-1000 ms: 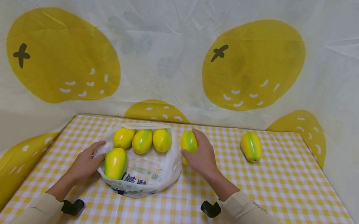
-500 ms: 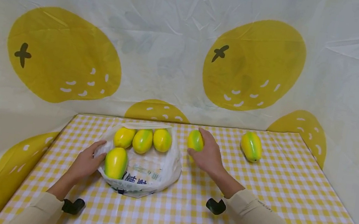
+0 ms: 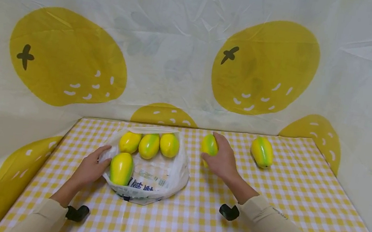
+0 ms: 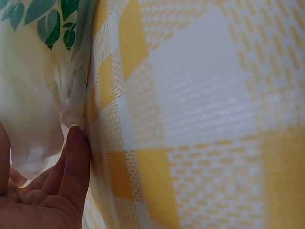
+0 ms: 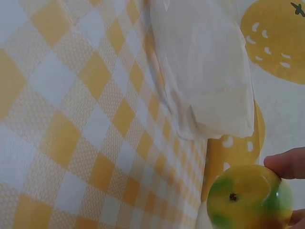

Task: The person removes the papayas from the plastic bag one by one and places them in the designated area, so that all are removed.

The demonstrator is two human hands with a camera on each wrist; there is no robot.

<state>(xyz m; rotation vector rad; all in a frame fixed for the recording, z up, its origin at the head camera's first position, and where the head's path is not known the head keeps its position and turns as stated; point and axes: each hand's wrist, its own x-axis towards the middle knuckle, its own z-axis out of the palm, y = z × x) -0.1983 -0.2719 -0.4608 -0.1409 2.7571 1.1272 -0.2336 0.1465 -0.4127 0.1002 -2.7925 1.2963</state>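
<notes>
A white plastic bag [image 3: 181, 171] lies with its mouth spread on the checked cloth. Inside it, three yellow-green papayas [image 3: 148, 145] sit in a row at the back, and a larger one [image 3: 121, 168] rests at the front left. My left hand [image 3: 92, 166] grips the bag's left side; in the left wrist view its fingers [image 4: 76, 167] bend against the plastic. To the right of the bag, my right hand [image 3: 224, 160] holds another papaya [image 3: 209, 145] between thumb and fingers. The right wrist view shows that papaya's stem end [image 5: 238, 198] with green patches.
One more papaya [image 3: 262, 152] lies at the back right of the table, beyond my right hand. A yellow-and-white checked cloth [image 3: 169, 229] covers the table. Behind its back edge hangs a white sheet [image 3: 174, 50] printed with big yellow fruits.
My right hand has drawn the papaya to the right, away from the bag's right side. The left hand and the papayas in the bag have stayed put.
</notes>
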